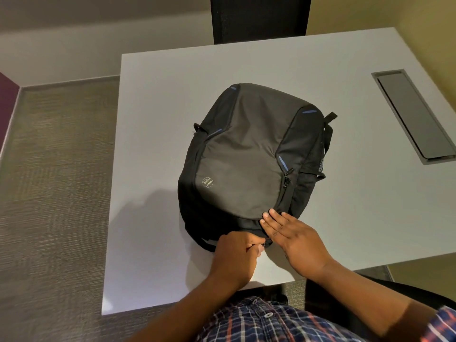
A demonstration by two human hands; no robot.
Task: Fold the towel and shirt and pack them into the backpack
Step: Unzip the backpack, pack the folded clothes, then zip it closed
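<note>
**Clerk:** Start nearest the lens.

**Inspector:** The person's checked shirt front [271, 322]. Just beyond it, on the left, is the left hand [234, 255]. Its fingers are curled and pinch what looks like a zip pull [267, 242] at the near edge of the backpack [246, 149].

**Clerk:** And the right hand?

**Inspector:** The right hand [296, 240] lies flat with straight fingers and grasps nothing. Its fingertips press the bag just beside the pull.

**Clerk:** Where is the bag?

**Inspector:** It lies flat, front panel up, mid-table [160, 95], with its near end under both hands. A cable hatch [417, 114] sits well apart to the right.

**Clerk:** Progress?

**Inspector:** Neither towel nor shirt for packing shows anywhere. The bag looks full and its visible seams look closed. My judgement is that folding and packing are probably done and only the zip is left. Whether the pull is closing or opening, I cannot tell. The contents are unconfirmed.
</note>
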